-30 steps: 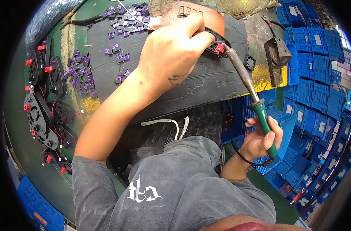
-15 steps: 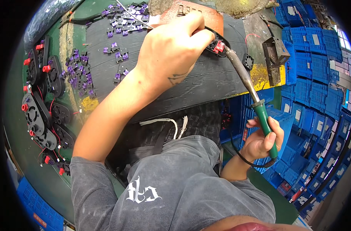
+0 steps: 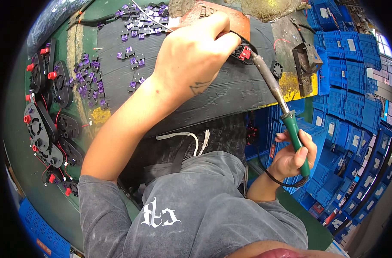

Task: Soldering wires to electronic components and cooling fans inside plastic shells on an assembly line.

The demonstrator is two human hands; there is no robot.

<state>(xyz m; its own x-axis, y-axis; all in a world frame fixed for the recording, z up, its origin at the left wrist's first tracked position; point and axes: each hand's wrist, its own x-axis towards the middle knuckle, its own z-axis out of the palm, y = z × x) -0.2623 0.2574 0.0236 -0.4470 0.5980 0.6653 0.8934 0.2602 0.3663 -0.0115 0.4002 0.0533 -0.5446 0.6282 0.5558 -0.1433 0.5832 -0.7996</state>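
My right hand (image 3: 293, 158) grips the green handle of a soldering iron (image 3: 294, 129), its cord looping below. The iron's metal shaft slants up and left, and its tip end is at a red part (image 3: 245, 53) in a black plastic housing (image 3: 249, 61). My left hand (image 3: 191, 53) is closed over the housing's left side, back of the hand up. A thin grey solder wire (image 3: 151, 18) runs into this hand from the upper left. My left fingertips and part of the housing are hidden behind the hand.
Small black-and-purple parts (image 3: 140, 21) lie scattered on the black board (image 3: 191, 103). Black housings with red knobs and wires (image 3: 37, 124) are grouped at left. A brick-coloured block (image 3: 236, 21), a metal bracket (image 3: 305, 64) and a small fan (image 3: 276, 69) lie ahead. Blue crates (image 3: 333, 94) stack at right.
Hardly anything differs. The view has shifted very slightly; both hands, the iron and the housing keep their places relative to each other.
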